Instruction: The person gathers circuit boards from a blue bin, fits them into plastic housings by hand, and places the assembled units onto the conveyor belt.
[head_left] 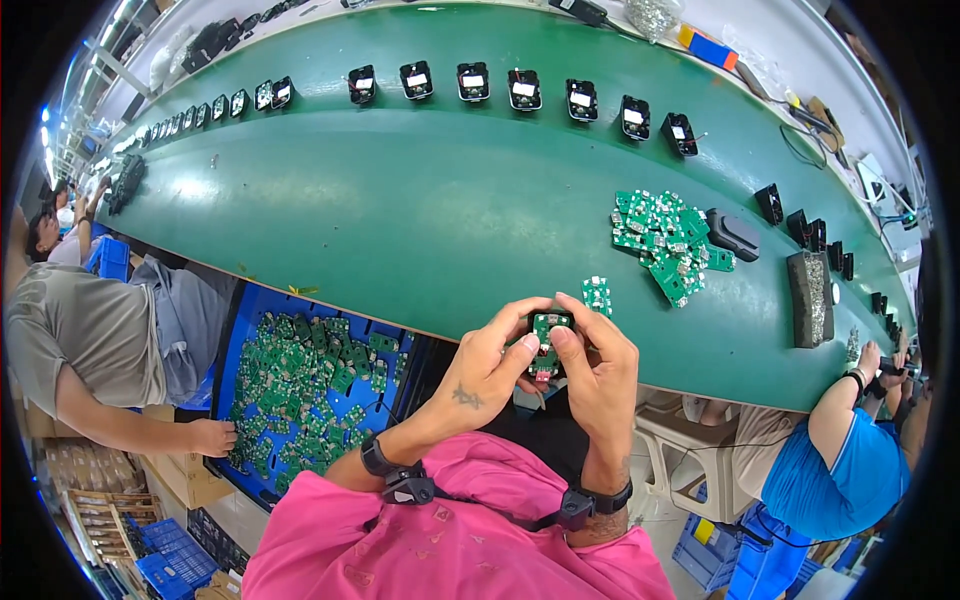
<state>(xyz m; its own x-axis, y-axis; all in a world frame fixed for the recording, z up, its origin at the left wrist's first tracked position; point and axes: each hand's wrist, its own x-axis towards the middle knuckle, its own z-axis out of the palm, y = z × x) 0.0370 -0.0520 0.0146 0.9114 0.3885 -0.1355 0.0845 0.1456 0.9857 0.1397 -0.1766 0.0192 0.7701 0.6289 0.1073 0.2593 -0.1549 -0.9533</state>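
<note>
In front of my chest, at the table's near edge, my left hand and my right hand together grip a green circuit board. A dark rim shows around its top, perhaps a black casing; my fingers hide most of it. Both thumbs press on the board's face, and a small red part shows at its lower end. Just beyond my right fingers, a small green board piece lies on the table. Farther right is a heap of green circuit boards, with a closed black case beside it.
Open black casings line the far side of the green table. A blue crate of circuit boards stands at left, near a co-worker's hand. A dark, foam-like block and a person in blue are at right.
</note>
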